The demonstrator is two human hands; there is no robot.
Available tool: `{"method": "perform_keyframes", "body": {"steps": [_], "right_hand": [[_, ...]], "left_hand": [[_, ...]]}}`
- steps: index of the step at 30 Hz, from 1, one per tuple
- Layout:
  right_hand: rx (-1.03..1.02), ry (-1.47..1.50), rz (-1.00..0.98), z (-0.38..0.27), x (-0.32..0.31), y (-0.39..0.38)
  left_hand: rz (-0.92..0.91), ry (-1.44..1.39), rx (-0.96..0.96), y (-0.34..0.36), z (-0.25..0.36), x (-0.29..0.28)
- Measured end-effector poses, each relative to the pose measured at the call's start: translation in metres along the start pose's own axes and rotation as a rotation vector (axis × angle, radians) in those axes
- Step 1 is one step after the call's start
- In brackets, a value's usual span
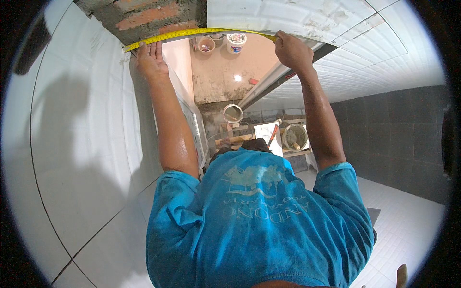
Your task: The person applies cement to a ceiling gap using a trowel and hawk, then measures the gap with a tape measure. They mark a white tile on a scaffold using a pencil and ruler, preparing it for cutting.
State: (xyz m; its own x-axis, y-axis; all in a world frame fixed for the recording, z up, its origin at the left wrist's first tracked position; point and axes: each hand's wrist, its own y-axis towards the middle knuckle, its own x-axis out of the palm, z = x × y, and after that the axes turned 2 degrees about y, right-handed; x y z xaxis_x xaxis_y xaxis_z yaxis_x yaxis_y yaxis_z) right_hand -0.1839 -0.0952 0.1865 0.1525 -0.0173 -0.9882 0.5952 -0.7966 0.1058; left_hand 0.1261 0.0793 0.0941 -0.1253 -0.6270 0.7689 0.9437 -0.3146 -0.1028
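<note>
A yellow tape measure (175,33) stretches across the top of the doorway, beneath exposed brick and mortar (149,17) and a white tiled surface (269,14). My left hand (152,62) is raised at its left end, palm showing and fingers stretched out, fingertips touching the tape beside the tiled wall (72,134). My right hand (290,54) is closed on the tape's other end at the right side of the opening; any case is hidden in my grip. My blue T-shirt (249,221) fills the lower middle.
Beyond the doorway (213,77) are a white bucket (236,46) and a small tub (206,47) on a pale floor. Below stand another bucket (233,108), a mortar bucket (297,132), a white tile (263,132) and wooden planks (225,140). Dark wall tiles (389,139) line the right.
</note>
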Motion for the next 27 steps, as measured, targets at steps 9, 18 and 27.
{"method": "perform_keyframes", "body": {"steps": [9,18,27], "right_hand": [[0.026,0.035,-0.005,-0.0009,0.0053,0.0009],[0.044,0.03,-0.012,-0.0035,-0.0006,0.0033],[0.02,0.077,0.05,0.0007,0.0059,0.0027]], "left_hand": [[0.024,0.032,0.023,-0.0049,0.0003,0.0054],[0.023,0.024,0.014,-0.0044,0.0013,0.0048],[0.026,0.015,0.022,0.0018,-0.003,0.0022]]}}
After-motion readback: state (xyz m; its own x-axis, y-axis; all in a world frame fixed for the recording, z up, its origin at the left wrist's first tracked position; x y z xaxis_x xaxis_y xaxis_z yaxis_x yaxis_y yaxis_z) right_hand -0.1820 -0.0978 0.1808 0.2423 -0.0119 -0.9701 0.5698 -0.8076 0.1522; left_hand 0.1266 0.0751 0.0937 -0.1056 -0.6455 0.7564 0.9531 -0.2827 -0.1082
